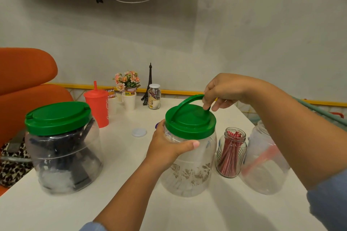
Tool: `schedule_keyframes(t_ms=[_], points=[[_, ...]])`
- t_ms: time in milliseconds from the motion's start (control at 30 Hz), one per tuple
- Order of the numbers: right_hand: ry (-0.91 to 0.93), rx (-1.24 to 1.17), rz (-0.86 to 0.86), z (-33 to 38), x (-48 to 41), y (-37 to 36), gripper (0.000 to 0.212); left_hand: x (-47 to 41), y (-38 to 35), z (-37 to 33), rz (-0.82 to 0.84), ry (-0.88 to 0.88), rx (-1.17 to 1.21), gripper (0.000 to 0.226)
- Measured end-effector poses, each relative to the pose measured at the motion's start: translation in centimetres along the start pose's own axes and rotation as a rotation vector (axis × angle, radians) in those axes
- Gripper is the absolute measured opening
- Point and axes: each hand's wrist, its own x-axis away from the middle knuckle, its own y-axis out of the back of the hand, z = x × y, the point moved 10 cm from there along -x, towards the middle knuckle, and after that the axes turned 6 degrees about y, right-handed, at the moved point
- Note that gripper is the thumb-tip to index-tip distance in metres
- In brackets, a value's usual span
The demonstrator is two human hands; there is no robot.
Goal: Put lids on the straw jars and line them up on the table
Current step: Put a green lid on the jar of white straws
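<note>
1. The white tabletop (131, 202) is smooth and matte; the frame cuts off its near edge
2. Near the tabletop's left edge stands a wide clear plastic jar (63, 161) with rounded shoulders. It holds dark straws (82, 137) over something white and hazy, and a flat green lid (58, 116) sits on its mouth
3. Midway between the left and right edges the middle jar (202, 157), of the same clear plastic, stands upright with blurred pale straws (187, 174) low inside. Its handled lid (191, 122), also green, is on, with the arched carry handle (187, 101) raised
4. By the right edge a third jar (262, 163) is partly hidden behind the right forearm (293, 127); a red shape inside is too blurred to name
5. The left hand (169, 144) wraps the middle jar's neck just under the lid, thumb across the front, fingers out of sight behind
6. The right hand (223, 90), wrist bent down, pinches the handle's right end
7. Between the middle and third jars, a small ribbed glass jar (231, 165) holds thin red straws (230, 148)
8. A small round white lid (139, 132) lies flat toward the far edge
</note>
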Motion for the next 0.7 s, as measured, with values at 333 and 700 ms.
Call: schedule_keyframes(t_ms=[333,700], points=[[0.072,0.278,-0.205,1.8,-0.2,0.7,0.042,0.1,0.1,-0.1,-0.010,-0.027,0.028,0.096],[0.236,0.244,-0.139,4.7,-0.6,-0.8,0.025,0.2,-0.1,-0.2,0.006,-0.020,0.037,0.080]])
